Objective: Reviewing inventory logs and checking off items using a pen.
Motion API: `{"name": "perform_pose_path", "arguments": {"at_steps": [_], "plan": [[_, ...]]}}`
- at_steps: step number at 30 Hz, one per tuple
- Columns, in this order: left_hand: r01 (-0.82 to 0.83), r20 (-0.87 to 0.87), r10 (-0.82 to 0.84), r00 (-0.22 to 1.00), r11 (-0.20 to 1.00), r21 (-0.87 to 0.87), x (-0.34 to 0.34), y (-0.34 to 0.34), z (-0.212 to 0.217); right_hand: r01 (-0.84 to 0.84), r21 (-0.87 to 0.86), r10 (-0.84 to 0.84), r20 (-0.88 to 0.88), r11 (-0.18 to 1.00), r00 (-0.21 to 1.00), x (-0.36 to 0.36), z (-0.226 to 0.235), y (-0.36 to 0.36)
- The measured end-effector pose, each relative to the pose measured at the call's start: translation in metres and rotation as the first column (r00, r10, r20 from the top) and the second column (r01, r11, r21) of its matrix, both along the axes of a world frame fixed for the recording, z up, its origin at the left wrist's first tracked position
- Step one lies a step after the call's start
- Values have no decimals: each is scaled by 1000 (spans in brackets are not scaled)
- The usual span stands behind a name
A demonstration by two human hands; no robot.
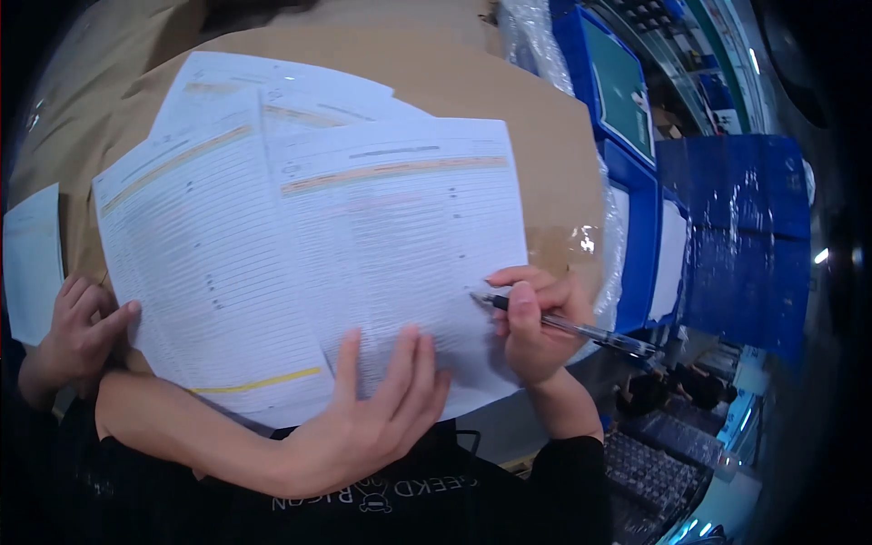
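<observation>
Pinching a pen (595,333), the right hand (548,327) has thumb and fingers closed around the barrel, with the tip over the right part of the front sheet (391,236); whether it touches the paper, I cannot tell. The left hand (363,427) lies over that sheet's lower part, fingers spread and gripping nothing.

The likeliest slip, I judge, is a mark on the wrong row, since the printed lines are so close together. The front sheet overlaps the left sheet (195,263), so a drag of the palm could skew both, and uneven paper beneath could make the pen skid. Fresh ink might smear under the right hand.

Another person's hand (84,327) rests by the left sheet's edge, with its fingers curled; a nudge from it could shift the pages. Beside it lies a separate paper (33,263). More sheets (300,82) stick out above, on the brown surface (559,145). Past its right edge stand a blue bin (640,204) and clear plastic wrap (534,41); the bin bounds that side, leaving the right elbow less room outward.
</observation>
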State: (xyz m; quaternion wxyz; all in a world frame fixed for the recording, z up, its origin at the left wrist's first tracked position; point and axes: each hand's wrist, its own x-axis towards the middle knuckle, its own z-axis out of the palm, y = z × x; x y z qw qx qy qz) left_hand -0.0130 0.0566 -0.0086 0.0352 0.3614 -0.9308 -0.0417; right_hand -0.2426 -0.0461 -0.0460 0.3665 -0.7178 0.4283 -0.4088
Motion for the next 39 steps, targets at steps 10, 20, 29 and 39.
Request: {"name": "perform_pose_path", "arguments": {"at_steps": [10,20,29,39], "plan": [[-17,8,17,1000,999,-46,0,-2,0,-25,-108,32,59,994,998,7,2,-7],[-8,25,9,1000,1000,-30,0,-3,1,-40,-136,44,20,990,999,6,1,-9],[-1,36,2,999,999,-34,1,-3,1,-47,-129,52,34,991,998,6,1,-8],[-3,12,4,1000,999,-32,1,-4,2,-78,-102,73,-46,992,996,6,6,-7]]}}
